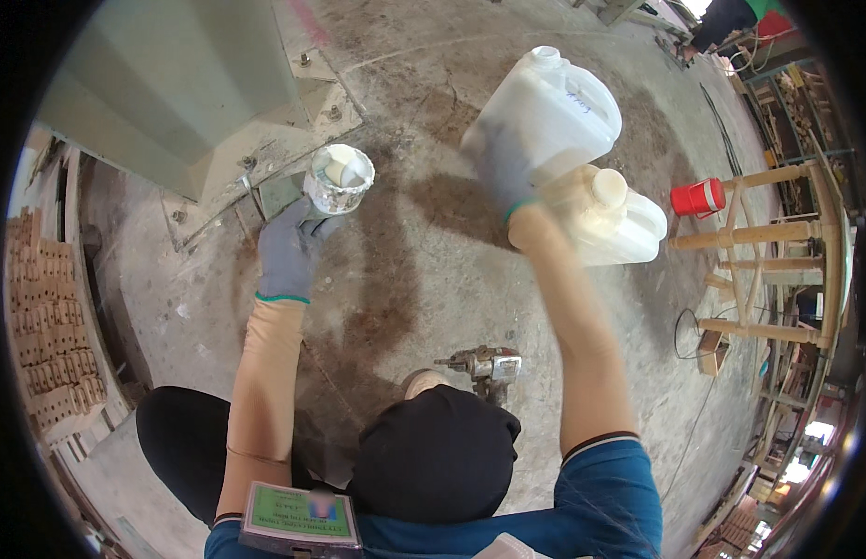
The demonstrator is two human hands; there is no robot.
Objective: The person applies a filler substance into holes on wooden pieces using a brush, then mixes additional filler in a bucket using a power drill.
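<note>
My left hand [289,247], in a grey glove with a green cuff, is closed on a small round tub [335,200]. White residue crusts its rim and sides, and something pale sits inside. My right hand [504,170], gloved the same way, is smeared by motion beside two plastic jugs, so its fingers do not read clearly. The farther one is a white jug [568,107] with an open-looking neck and a handle. Nearer stands a jug of yellowish liquid [605,219] with a white cap. Whether my right hand touches either jug I cannot tell.
A power tool [489,365] lies on the stained concrete floor [433,298] by my knee. At upper left a grey steel column [181,84] rises from a bolted base. To the right are a red bucket [697,198] and a wooden frame [768,235]. Drilled wooden pieces [55,326] are stacked left.
</note>
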